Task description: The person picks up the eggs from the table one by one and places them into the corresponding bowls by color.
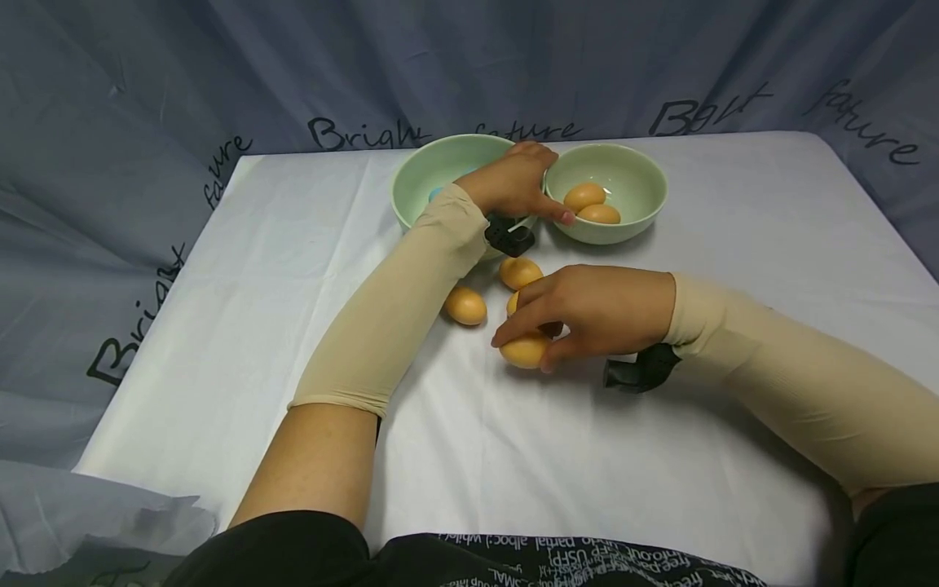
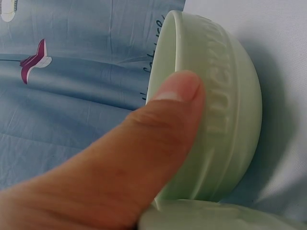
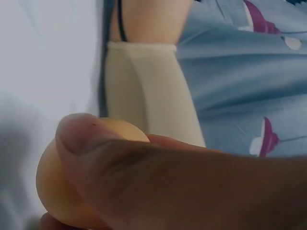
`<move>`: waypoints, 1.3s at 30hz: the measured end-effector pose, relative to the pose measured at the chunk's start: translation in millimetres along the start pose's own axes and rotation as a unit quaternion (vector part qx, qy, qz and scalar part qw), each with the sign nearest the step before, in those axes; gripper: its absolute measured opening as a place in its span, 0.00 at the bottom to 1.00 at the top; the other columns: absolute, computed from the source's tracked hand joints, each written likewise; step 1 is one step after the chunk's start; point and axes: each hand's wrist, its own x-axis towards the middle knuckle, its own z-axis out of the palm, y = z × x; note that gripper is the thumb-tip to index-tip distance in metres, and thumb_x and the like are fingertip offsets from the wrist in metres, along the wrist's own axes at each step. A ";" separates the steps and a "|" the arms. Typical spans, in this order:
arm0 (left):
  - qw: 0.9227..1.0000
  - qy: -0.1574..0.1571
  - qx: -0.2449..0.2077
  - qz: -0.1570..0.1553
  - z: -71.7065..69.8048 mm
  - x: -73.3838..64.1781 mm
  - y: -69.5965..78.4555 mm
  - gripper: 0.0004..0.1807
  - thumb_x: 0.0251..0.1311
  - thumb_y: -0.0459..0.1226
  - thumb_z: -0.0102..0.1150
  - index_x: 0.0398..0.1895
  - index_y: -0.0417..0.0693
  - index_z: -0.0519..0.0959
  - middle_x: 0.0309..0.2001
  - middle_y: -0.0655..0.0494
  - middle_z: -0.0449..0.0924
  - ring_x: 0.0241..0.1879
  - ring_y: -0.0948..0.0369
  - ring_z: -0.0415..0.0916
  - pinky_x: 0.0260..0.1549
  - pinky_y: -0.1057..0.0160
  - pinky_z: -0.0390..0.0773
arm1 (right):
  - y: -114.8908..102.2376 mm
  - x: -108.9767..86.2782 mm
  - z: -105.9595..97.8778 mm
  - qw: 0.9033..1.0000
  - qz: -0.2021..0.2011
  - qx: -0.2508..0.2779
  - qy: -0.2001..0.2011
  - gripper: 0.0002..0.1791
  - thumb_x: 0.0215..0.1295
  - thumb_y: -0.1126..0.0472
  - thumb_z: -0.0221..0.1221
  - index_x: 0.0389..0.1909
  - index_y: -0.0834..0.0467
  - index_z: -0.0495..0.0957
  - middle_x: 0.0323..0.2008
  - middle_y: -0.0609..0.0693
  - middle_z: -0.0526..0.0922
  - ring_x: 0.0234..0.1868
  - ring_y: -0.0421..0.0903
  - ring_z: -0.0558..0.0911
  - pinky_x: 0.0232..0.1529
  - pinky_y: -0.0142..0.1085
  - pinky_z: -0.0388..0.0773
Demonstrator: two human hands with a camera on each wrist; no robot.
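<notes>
My left hand (image 1: pixel 517 183) is at the near bowl edges, its thumb (image 2: pixel 177 93) lying against the outer rim of the right green bowl (image 2: pixel 240 96). Its other fingers bend down at that bowl's left side, their tips hidden. Two brown eggs (image 1: pixel 600 214) lie inside this bowl. Lower down, my right hand (image 1: pixel 587 310) pinches a brown egg (image 1: pixel 525 350) between thumb and fingers, close over the white cloth. The same egg (image 3: pixel 53 187) fills the lower left of the right wrist view. Another egg (image 1: pixel 511 304) shows partly behind the right fingers.
Left of the first bowl stands a second green bowl (image 1: pixel 411 175), partly covered by the left hand, with something blue (image 1: pixel 435 193) inside. Two more eggs lie on the cloth, one egg (image 1: pixel 465 306) beside the left sleeve and one egg (image 1: pixel 519 272) below the bowls. Grey-blue curtain (image 1: pixel 469 65) hangs behind.
</notes>
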 end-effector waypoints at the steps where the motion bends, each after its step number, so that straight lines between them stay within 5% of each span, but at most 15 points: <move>1: 1.000 0.000 -0.001 0.000 -0.1 0.0 0.0 0.57 0.46 0.73 0.58 0.75 0.53 0.56 0.75 0.61 0.52 0.76 0.64 0.38 0.73 0.66 0.41 | 0.7 -1.8 -3.0 1.000 0.001 -0.001 0.005 0.26 0.56 0.57 0.70 0.56 0.38 0.78 0.37 0.35 0.77 0.36 0.35 0.77 0.39 0.30 0.75; 8: 1.000 0.002 -0.002 -0.001 1.1 2.2 -0.2 0.55 0.45 0.72 0.59 0.72 0.54 0.59 0.74 0.61 0.54 0.75 0.64 0.41 0.72 0.66 0.44 | 7.5 -14.8 -21.5 0.999 0.020 -0.021 0.036 0.28 0.54 0.56 0.71 0.57 0.39 0.78 0.41 0.34 0.78 0.39 0.31 0.78 0.41 0.31 0.79; 16: 1.000 -0.006 0.029 -0.004 1.8 5.3 -2.5 0.59 0.52 0.71 0.55 0.78 0.48 0.47 0.78 0.55 0.43 0.77 0.59 0.31 0.74 0.63 0.37 | 24.2 -32.9 -46.4 0.994 0.023 -0.012 0.104 0.28 0.51 0.60 0.73 0.56 0.44 0.80 0.44 0.36 0.80 0.40 0.30 0.81 0.40 0.26 0.80; 26: 1.000 0.000 0.020 -0.004 0.9 5.8 -2.3 0.60 0.48 0.72 0.57 0.77 0.49 0.49 0.77 0.56 0.46 0.77 0.60 0.33 0.73 0.65 0.37 | 67.5 -62.6 -69.6 0.964 0.202 -0.075 0.158 0.31 0.58 0.63 0.69 0.60 0.35 0.75 0.49 0.38 0.82 0.46 0.43 0.85 0.41 0.20 0.74; 35: 1.000 -0.008 0.009 -0.006 -1.0 4.7 -1.1 0.60 0.46 0.73 0.58 0.77 0.51 0.52 0.77 0.59 0.49 0.77 0.62 0.36 0.73 0.65 0.39 | 107.8 -72.6 -69.1 0.937 0.321 -0.058 0.123 0.28 0.70 0.54 0.58 0.69 0.41 0.67 0.59 0.53 0.76 0.50 0.52 0.77 0.49 0.50 0.72; 39: 1.000 -0.005 0.010 -0.001 -0.1 6.2 -2.3 0.59 0.45 0.73 0.58 0.76 0.52 0.53 0.76 0.59 0.51 0.76 0.62 0.37 0.73 0.66 0.40 | 122.0 -73.7 -64.8 0.927 0.356 -0.026 0.114 0.29 0.71 0.48 0.55 0.71 0.39 0.63 0.65 0.54 0.72 0.54 0.53 0.73 0.53 0.52 0.69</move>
